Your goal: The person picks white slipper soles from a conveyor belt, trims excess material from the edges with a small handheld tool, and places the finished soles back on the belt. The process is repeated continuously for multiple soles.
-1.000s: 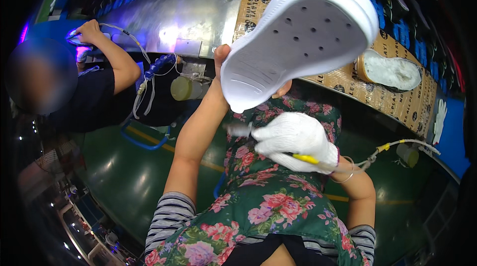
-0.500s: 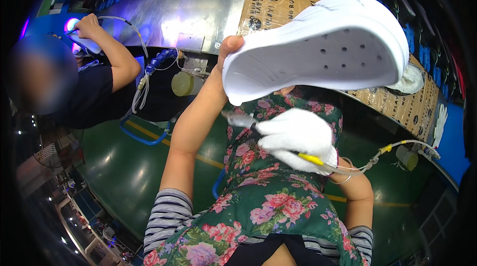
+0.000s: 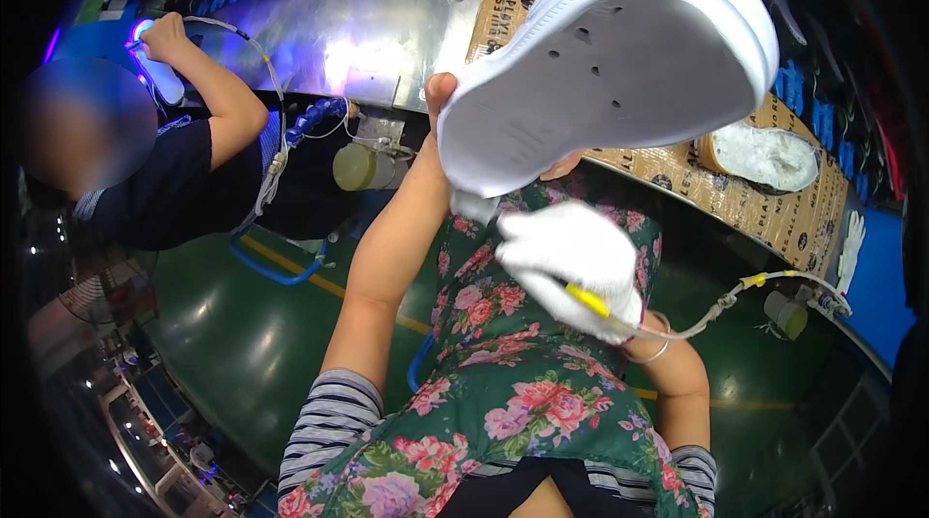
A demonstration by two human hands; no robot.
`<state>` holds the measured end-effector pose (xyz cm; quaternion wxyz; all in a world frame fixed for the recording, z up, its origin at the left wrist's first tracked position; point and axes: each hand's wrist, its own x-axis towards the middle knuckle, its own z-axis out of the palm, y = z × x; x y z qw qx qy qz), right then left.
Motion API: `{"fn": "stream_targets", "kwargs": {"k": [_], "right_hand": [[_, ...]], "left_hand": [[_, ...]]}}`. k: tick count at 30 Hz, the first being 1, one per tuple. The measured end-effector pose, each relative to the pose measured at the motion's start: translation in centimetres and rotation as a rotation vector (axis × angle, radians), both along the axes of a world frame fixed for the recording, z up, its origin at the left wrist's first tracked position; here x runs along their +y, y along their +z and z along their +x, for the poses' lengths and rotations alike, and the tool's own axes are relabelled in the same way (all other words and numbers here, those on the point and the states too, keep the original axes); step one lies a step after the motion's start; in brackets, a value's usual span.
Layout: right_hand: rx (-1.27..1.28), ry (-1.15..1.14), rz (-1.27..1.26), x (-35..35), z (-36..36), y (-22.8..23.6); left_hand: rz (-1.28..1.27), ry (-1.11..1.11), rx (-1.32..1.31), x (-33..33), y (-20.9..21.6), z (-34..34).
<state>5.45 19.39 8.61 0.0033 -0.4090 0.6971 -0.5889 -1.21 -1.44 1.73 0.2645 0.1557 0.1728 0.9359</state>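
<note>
Bare L grip (image 3: 440, 95) clasps narrow end of a white moulded clog w/ holes (image 3: 605, 77), raised before the cardboard-covered surface (image 3: 750, 206); vs prev, hollow side's turned more to view. White-gloved R grip (image 3: 571, 252), curled round grey-tipped tool (image 3: 475, 207), has its tip up by narrow end now.

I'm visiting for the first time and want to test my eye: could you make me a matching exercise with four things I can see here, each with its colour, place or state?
Things:
1. Left hand
2. Right hand
3. Apron
4. Loose glove

Descriptions:
A. Green with pink flowers
B. At the far right, just past the cardboard
C. Gloved, holding a tool
D. Bare, holding the white sole

Right pairs: 1-D, 2-C, 3-A, 4-B
</note>
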Motion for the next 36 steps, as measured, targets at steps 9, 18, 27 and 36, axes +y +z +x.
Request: {"fn": "stream_targets", "kwargs": {"k": [9,18,27,36], "right_hand": [[-0.31,0.144,-0.02,0.1,0.2,0.3],[0.041,-0.303,0.151,3.6,-8.1,1.0],[0.381,-0.222,0.254,2.3,-5.6,-0.8],[-0.418,-0.396,-0.242,7.3,-4.4,1.7]], "left_hand": [[0.051,0.011,-0.03,0.1,0.5,-0.3],[0.046,0.104,-0.448,2.1,0.4,4.0],[0.021,0.135,-0.502,1.6,-0.8,4.9],[0.037,0.157,-0.229,-1.3,0.4,4.8]]}}
